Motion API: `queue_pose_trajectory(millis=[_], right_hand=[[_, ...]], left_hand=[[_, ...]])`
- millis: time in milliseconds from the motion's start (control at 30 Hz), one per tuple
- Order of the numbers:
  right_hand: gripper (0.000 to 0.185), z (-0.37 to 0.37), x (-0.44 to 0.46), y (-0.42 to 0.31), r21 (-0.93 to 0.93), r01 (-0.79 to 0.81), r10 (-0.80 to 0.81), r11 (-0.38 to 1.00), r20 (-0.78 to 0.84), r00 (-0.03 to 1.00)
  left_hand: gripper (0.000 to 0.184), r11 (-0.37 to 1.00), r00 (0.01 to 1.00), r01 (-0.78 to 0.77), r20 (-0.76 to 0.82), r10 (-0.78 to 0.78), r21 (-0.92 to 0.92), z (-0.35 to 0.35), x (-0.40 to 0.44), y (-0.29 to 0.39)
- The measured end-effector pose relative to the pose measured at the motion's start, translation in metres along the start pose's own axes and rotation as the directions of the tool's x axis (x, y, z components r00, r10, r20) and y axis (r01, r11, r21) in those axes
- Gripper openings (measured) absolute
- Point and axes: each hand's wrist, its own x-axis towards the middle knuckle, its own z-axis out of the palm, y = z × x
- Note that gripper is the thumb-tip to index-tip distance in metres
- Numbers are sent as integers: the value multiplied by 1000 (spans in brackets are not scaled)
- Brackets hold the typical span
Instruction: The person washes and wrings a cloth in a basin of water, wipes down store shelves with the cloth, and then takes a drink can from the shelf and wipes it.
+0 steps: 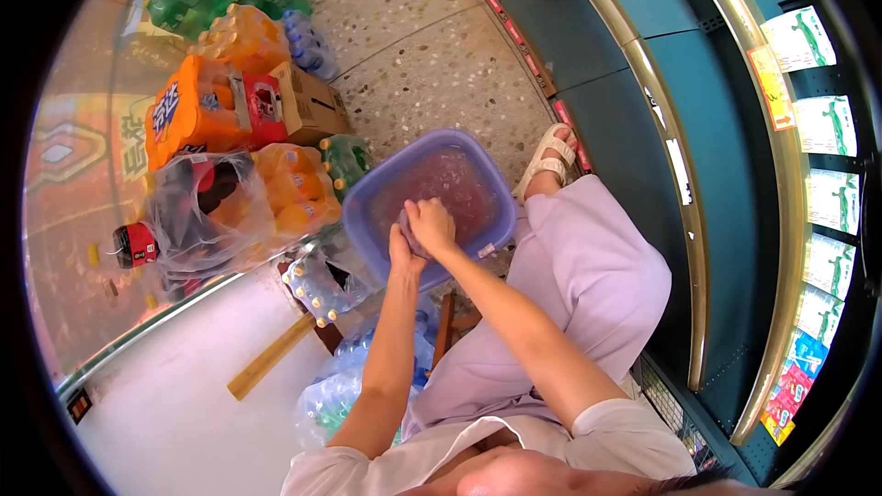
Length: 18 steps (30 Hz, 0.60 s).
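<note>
A purple plastic basin (497, 186) stands in front of me with murky, reddish-brown water (450, 174) and some bubbles in it. Over its near side my two hands are pressed together around a wet, greyish-purple cloth-like thing, mostly hidden by the fingers. My left hand (404, 243) is closed on it from the left side. My right hand (430, 225) is a fist on its upper right. A small pale label is stuck on the basin's near right rim.
Packs of orange bottles (197, 110), green bottles (345, 162), cola bottles (207, 197) and a cardboard box (312, 103) stand at the left. Teal shelves (634, 129) rise at the right. A white surface (184, 386) with a wooden stick (269, 356) is at the lower left.
</note>
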Motion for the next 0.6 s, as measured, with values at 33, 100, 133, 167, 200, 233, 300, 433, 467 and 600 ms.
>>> queue_pose_trajectory(millis=[33,100,133,167,200,233,300,433,467,600], right_hand=[[46,-7,-20,-10,1,40,-40,999,13,999],[41,-12,-68,-28,14,144,-144,989,57,988],[38,-9,-82,-33,9,193,-192,981,-51,980],[35,-8,-87,-35,-1,244,-241,970,-160,957],[35,-8,-80,-33,-9,209,-208,978,-133,969],[36,-5,-67,-30,-12,173,-173,985,-103,979],[37,1,-38,-29,-13,127,-128,992,-62,990],[44,3,26,10,-10,36,-36,999,-32,999],[44,1,32,21,-49,91,-86,995,98,992],[37,-17,41,59,-154,79,-69,985,67,995]], left_hand=[[42,1000,999,29,39,-29,3,-4,4,3],[42,997,988,75,132,-77,18,-13,17,8],[42,997,987,68,142,-73,42,-15,21,10],[41,997,988,53,139,-60,56,-17,24,11],[41,997,994,18,109,-27,79,-18,24,11],[41,993,999,-42,23,40,108,-18,20,7],[40,970,978,-139,-128,167,201,-16,17,4],[41,995,975,100,196,-102,18,-3,8,15],[42,996,998,29,59,-33,80,-4,11,19],[52,859,932,-280,-93,350,429,-36,31,17]])
